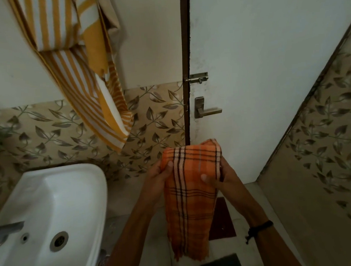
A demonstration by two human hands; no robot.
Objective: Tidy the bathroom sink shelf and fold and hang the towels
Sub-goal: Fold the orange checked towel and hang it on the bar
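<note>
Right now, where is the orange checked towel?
The orange checked towel hangs between the left hand and right hand, right of the sink.

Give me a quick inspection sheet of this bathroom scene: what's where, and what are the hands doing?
Surface: white sink, basin bare; shelf not in view.
Job's things: orange checked towel folded over at the top, its lower end hanging free; yellow striped towel hanging on the wall above the sink.
Clutter: nothing seen.
Hands: left hand and right hand both grip the orange towel near its fold.
Cables: nothing seen.
Surroundings: closed white door with handle and bolt; leaf-patterned tiles.
</note>
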